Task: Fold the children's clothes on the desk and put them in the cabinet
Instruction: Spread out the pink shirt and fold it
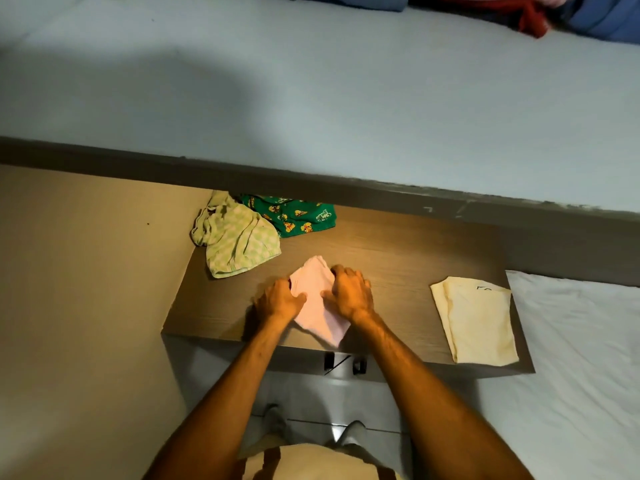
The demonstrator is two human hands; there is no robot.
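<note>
Two bare arms reach out over a brown wooden counter (398,251). Both hands are on a small pink piece of clothing (317,306) that lies near the front edge of the counter, right in the middle.

The left hand (278,301) rests on the left side of the pink cloth. Its fingers are bent and close together, and they seem to pinch the edge of the cloth. The fingertips are tucked under, so how tight the hold is cannot be told.

The right hand (349,291) sits on the right side of the pink cloth. Its fingers are curled down over the cloth and press on it. The thumb points in toward the left hand. The two hands are close, with only a strip of pink between them.

The pink cloth is partly folded. One corner sticks out past the counter's front edge, between the two wrists.

At the back left of the counter lies a crumpled light green checked piece (235,237). Just behind it, touching it, is a dark green piece with yellow cartoon pictures (301,218). Both are in a loose heap against the wall.

On the right end of the counter lies a pale yellow piece (479,318), folded flat into a long shape. It is well apart from the hands.

To the right of the counter is a bed with a white sheet (581,358).
</note>
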